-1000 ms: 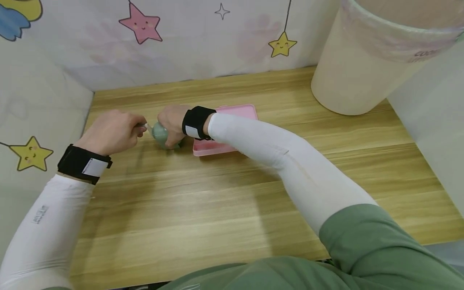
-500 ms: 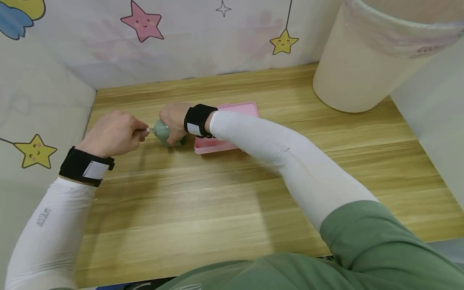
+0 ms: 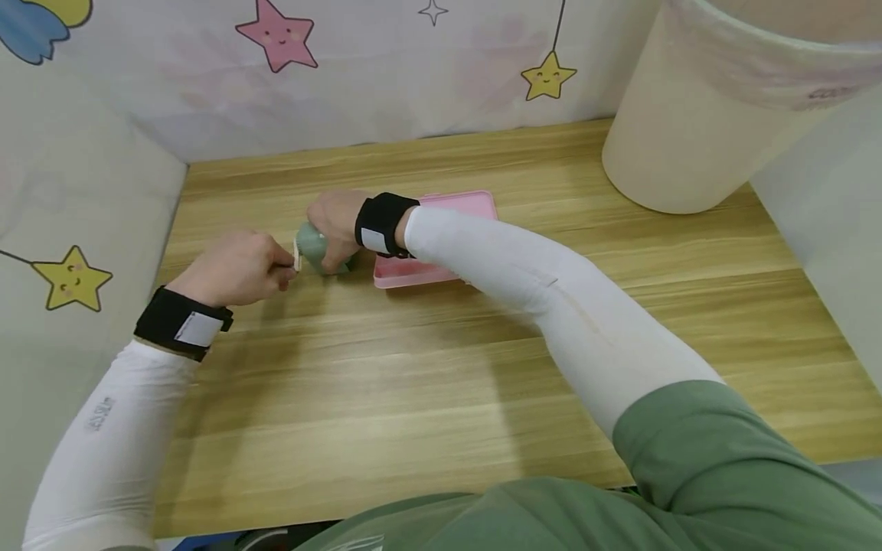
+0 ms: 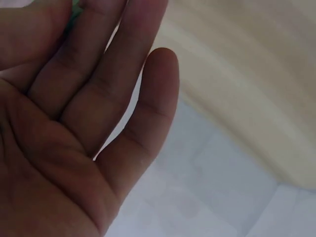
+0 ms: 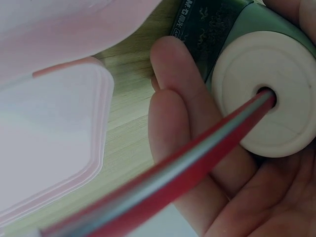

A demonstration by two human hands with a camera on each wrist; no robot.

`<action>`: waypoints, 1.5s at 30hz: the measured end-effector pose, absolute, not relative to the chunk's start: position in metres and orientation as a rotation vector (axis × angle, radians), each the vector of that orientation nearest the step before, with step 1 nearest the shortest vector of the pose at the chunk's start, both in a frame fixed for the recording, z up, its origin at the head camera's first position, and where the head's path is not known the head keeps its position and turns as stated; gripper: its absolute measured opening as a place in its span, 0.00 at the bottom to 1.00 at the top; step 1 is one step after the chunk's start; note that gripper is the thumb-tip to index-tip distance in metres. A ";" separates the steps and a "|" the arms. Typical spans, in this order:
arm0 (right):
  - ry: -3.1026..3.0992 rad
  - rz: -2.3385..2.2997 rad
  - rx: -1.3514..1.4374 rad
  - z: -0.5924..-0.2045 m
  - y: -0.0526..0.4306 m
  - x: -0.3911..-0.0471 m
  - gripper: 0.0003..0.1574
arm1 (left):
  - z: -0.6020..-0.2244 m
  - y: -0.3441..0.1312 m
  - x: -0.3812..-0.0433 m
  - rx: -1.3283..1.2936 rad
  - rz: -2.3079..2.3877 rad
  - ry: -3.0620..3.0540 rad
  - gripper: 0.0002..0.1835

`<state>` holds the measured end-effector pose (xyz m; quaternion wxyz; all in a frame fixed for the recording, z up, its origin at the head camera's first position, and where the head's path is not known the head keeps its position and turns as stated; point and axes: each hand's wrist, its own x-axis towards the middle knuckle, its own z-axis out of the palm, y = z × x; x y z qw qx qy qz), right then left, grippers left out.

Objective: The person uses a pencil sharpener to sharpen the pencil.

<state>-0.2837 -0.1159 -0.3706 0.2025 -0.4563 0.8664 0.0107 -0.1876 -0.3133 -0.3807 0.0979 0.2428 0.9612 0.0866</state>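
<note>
A green pencil sharpener (image 3: 312,243) stands at the left of the table. My right hand (image 3: 338,220) grips its body, fingers curled round the side. In the right wrist view a red and silver striped pencil (image 5: 187,170) sticks out of the hole in the sharpener's round cream face (image 5: 237,64). To its left, my left hand (image 3: 237,268) pinches the small cream crank (image 3: 297,256) on the sharpener's other end. The left wrist view shows that hand's palm and fingers, with a speck of green behind them; the pinched handle is hidden there.
Behind the right forearm lies an open pink pencil case (image 3: 420,280), partly covered by the wrist. A tall cream bin (image 3: 678,145) with a plastic liner stands at the back right. Printed fabric walls (image 3: 372,92) border the wooden table (image 3: 386,398).
My left hand has shifted slightly right and down, and the crank has swung round and now stands upright in view. The right hand keeps its grip on the pencil sharpener.
</note>
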 end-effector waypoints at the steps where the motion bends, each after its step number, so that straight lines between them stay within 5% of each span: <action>1: 2.420 0.030 -1.277 -0.370 -0.116 -0.284 0.35 | -0.386 -0.313 -0.190 0.711 0.271 2.827 0.17; 10: 2.420 0.023 -1.286 -0.371 -0.115 -0.287 0.34 | -0.406 -0.320 -0.226 0.475 0.510 2.613 0.13; 23: 2.415 -0.015 -1.277 -0.373 -0.113 -0.284 0.30 | -0.407 -0.320 -0.256 0.533 0.416 2.732 0.02; 29: 2.419 -0.001 -1.269 -0.369 -0.112 -0.283 0.34 | -0.393 -0.323 -0.261 0.570 0.360 2.828 0.09; 45: 2.430 0.068 -1.281 -0.369 -0.115 -0.282 0.39 | -0.352 -0.319 -0.213 0.589 0.302 3.001 0.08</action>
